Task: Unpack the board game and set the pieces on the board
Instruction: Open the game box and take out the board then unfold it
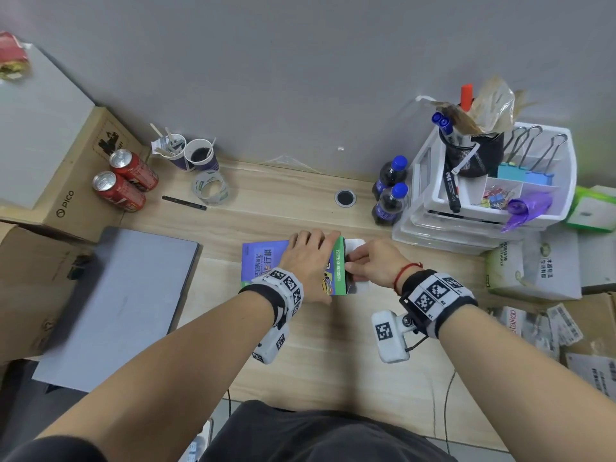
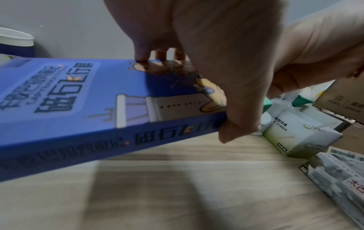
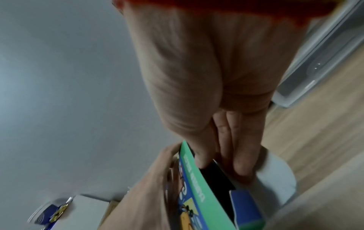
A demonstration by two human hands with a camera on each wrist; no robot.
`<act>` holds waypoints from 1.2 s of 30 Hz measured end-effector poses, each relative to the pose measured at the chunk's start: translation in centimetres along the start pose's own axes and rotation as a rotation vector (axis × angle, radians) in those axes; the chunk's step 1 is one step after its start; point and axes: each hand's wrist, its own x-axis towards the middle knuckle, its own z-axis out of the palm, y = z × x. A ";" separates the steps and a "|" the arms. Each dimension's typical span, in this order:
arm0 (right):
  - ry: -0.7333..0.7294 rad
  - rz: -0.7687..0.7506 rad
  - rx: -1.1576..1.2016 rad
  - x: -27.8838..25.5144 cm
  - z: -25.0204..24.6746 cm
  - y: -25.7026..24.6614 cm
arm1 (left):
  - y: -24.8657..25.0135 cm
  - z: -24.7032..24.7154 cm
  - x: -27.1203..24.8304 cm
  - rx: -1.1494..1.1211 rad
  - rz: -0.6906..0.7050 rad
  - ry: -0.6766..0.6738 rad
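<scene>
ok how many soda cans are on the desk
2. Both red cans lie on their sides at the far left of the desk: one nearer the paper cups, the other just in front of it, beside the PICO cardboard box. Clutter could hide more.

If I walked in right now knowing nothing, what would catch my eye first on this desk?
Most likely the blue game box at the middle of the wooden desk, its right end raised. The left hand grips it from above while the right hand reaches its fingers into the open end. After that, the two red cans at the far left and the white organiser tray at the far right.
</scene>
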 end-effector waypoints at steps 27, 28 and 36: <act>0.036 0.039 0.088 -0.7 0.5 0.2 | -1.8 0.7 0.0 0.030 -0.054 -0.185; 0.050 0.027 0.083 -1.0 0.4 0.0 | -1.9 0.8 0.0 0.025 -0.056 -0.181; 0.119 0.031 0.138 -2.1 -0.5 -0.9 | -1.7 1.3 0.2 -0.021 -0.040 -0.126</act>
